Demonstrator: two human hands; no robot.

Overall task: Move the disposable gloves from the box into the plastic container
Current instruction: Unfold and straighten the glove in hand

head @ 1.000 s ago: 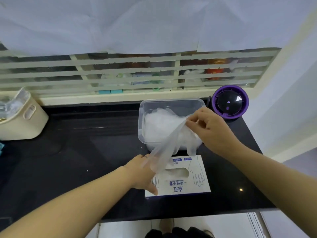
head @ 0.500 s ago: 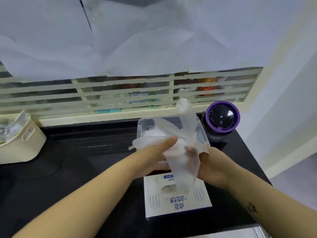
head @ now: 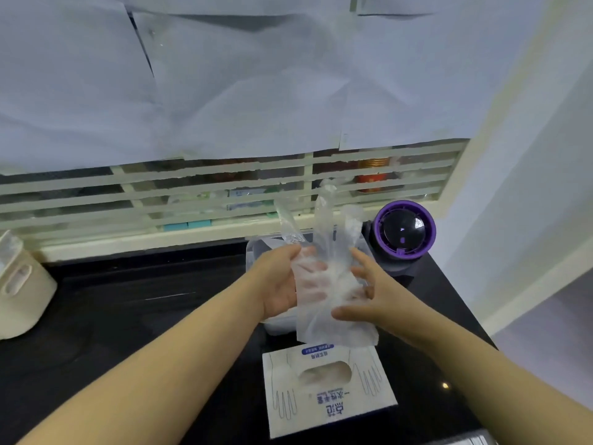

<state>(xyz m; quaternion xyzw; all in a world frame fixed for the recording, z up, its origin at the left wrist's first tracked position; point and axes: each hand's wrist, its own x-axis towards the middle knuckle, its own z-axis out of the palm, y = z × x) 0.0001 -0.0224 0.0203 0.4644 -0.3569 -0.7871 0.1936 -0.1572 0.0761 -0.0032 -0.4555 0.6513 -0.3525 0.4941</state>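
Observation:
A clear disposable glove (head: 324, 252) is held upright between both hands, its fingers pointing up. My left hand (head: 282, 281) grips its left side and my right hand (head: 365, 297) presses on its right side and cuff. Behind and below the hands stands the clear plastic container (head: 253, 252), mostly hidden, with more gloves inside. The white glove box (head: 327, 396) lies flat on the black counter in front of the hands, its oval slot showing more gloves.
A round purple and black device (head: 404, 232) stands right of the container. A cream basket (head: 22, 290) sits at the far left of the counter. A slatted window grille (head: 192, 187) runs behind the counter. The counter's front edge is just below the box.
The glove has come fully out of the box and has been lifted over the container. My left hand left the box and joined my right hand on the glove.

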